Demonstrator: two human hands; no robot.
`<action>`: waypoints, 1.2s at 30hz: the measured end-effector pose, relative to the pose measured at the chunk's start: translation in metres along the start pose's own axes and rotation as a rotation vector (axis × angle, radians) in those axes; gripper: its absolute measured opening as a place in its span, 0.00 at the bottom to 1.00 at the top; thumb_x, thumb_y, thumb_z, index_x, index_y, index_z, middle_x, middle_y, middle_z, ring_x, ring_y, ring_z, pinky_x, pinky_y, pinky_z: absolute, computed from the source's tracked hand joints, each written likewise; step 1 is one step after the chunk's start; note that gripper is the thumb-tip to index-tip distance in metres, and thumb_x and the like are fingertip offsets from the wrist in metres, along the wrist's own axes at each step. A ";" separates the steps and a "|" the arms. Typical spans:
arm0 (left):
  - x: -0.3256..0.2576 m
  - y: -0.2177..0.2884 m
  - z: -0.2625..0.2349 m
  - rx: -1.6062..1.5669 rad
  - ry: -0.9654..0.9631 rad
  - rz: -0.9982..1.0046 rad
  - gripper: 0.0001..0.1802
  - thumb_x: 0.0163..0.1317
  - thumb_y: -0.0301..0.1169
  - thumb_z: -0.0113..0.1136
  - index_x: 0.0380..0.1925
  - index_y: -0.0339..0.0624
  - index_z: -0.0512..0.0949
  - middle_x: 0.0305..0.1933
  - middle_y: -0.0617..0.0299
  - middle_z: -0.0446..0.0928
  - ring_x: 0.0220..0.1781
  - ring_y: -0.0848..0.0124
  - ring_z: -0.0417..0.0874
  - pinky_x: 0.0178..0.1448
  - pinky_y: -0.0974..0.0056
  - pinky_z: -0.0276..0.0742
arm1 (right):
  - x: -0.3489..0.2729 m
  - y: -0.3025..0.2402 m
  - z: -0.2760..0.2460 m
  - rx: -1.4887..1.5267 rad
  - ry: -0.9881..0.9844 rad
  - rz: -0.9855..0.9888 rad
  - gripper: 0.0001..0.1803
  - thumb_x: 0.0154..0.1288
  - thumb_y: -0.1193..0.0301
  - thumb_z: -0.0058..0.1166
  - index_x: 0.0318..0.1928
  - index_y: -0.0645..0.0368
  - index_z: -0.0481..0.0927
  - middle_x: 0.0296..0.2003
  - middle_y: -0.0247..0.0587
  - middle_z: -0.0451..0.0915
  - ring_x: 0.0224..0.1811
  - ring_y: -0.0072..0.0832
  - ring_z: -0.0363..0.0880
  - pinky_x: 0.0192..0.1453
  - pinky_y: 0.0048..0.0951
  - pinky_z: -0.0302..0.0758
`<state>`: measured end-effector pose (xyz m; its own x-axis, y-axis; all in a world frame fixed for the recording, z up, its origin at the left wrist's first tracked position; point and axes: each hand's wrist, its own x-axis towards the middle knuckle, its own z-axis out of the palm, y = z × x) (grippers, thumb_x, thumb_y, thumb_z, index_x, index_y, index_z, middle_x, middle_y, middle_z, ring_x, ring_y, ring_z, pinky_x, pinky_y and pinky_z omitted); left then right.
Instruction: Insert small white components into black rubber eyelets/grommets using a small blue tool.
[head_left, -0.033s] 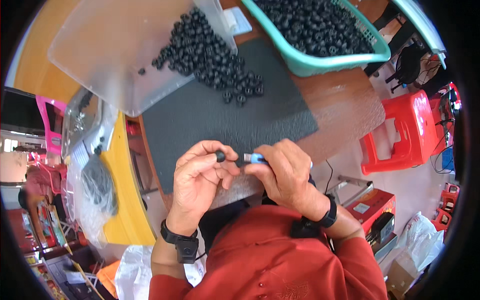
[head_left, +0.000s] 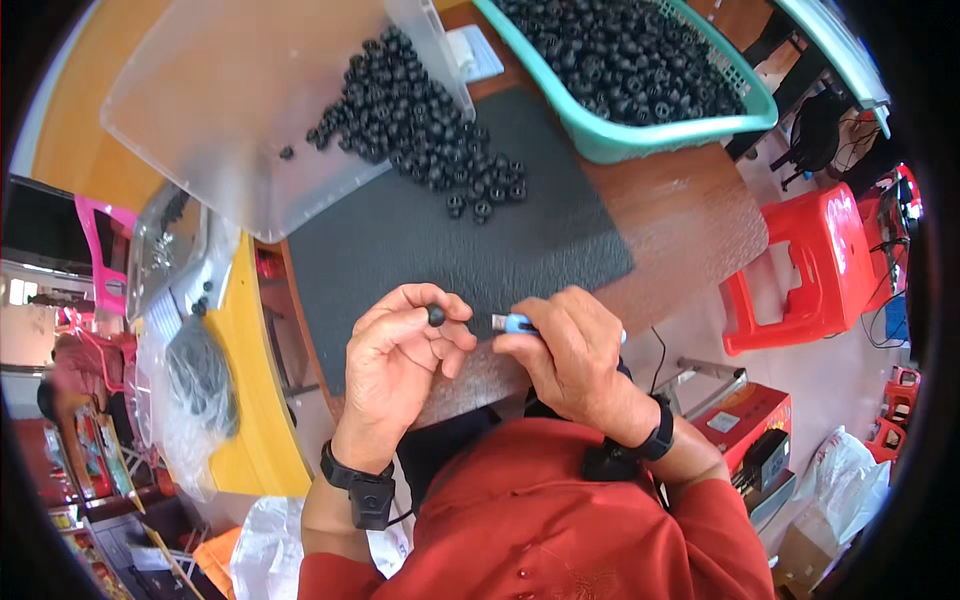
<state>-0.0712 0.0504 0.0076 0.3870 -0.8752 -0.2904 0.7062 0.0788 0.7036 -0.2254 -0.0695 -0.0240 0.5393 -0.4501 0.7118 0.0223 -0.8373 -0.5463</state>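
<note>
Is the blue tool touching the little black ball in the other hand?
Apart. The head view shows dark mat between the blue-handled tool's metal tip and the small black ball held in the left hand.

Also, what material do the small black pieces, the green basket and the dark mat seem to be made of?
Black pieces: probably rubber or matte plastic; dull, uniform, moulded round shapes. One sits in the left hand.
Green basket: plastic, slightly glossy, with a slotted moulded wall.
Dark mat: likely rubber or foam; grey, matte, finely textured surface. This one is the least certain.
</note>
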 end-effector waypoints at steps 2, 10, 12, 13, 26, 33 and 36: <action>0.011 0.007 0.006 0.048 0.092 0.018 0.14 0.64 0.34 0.56 0.40 0.33 0.77 0.40 0.49 0.78 0.32 0.61 0.81 0.27 0.65 0.72 | -0.002 0.003 -0.005 -0.022 0.010 -0.013 0.16 0.53 0.67 0.69 0.35 0.64 0.78 0.22 0.41 0.71 0.22 0.37 0.69 0.27 0.35 0.68; 0.086 0.020 0.001 0.962 0.279 0.323 0.10 0.62 0.34 0.67 0.32 0.39 0.80 0.25 0.68 0.77 0.20 0.79 0.70 0.24 0.74 0.62 | -0.006 0.014 -0.009 -0.086 0.015 -0.017 0.16 0.54 0.66 0.69 0.35 0.63 0.77 0.23 0.40 0.71 0.23 0.36 0.70 0.27 0.34 0.67; 0.099 0.018 -0.004 1.130 0.285 0.419 0.10 0.60 0.34 0.68 0.32 0.39 0.81 0.23 0.69 0.77 0.20 0.79 0.70 0.25 0.72 0.64 | -0.005 0.015 -0.008 -0.130 -0.010 -0.027 0.16 0.54 0.65 0.69 0.34 0.62 0.77 0.22 0.39 0.70 0.23 0.36 0.70 0.28 0.34 0.67; 0.104 0.017 -0.004 1.327 0.279 0.508 0.11 0.60 0.35 0.69 0.32 0.38 0.82 0.23 0.67 0.77 0.22 0.78 0.72 0.27 0.70 0.67 | -0.004 0.016 -0.007 -0.128 -0.011 -0.025 0.16 0.54 0.65 0.69 0.34 0.62 0.77 0.22 0.39 0.70 0.23 0.36 0.70 0.28 0.34 0.67; 0.096 0.001 0.008 1.655 0.214 0.737 0.08 0.58 0.29 0.67 0.34 0.39 0.79 0.30 0.60 0.81 0.27 0.71 0.80 0.34 0.64 0.74 | -0.008 0.017 -0.005 -0.129 -0.020 -0.055 0.16 0.53 0.67 0.69 0.34 0.62 0.76 0.22 0.39 0.69 0.23 0.35 0.70 0.28 0.33 0.67; 0.033 0.018 0.015 0.572 0.012 0.121 0.10 0.63 0.26 0.65 0.40 0.35 0.76 0.33 0.57 0.82 0.20 0.83 0.70 0.23 0.79 0.61 | -0.004 0.017 -0.005 -0.047 0.042 0.015 0.16 0.53 0.67 0.70 0.34 0.62 0.77 0.22 0.40 0.70 0.23 0.37 0.70 0.26 0.34 0.67; 0.010 0.012 0.012 0.365 -0.014 0.113 0.11 0.62 0.26 0.66 0.42 0.34 0.76 0.34 0.56 0.81 0.21 0.84 0.70 0.24 0.79 0.63 | 0.006 0.007 -0.006 0.061 0.015 0.062 0.16 0.53 0.67 0.70 0.34 0.62 0.77 0.23 0.40 0.71 0.23 0.37 0.71 0.26 0.35 0.68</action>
<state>-0.0665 0.0369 0.0211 0.4403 -0.8773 -0.1912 0.4008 0.0015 0.9162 -0.2272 -0.0804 -0.0209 0.5285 -0.5056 0.6820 0.0405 -0.7874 -0.6151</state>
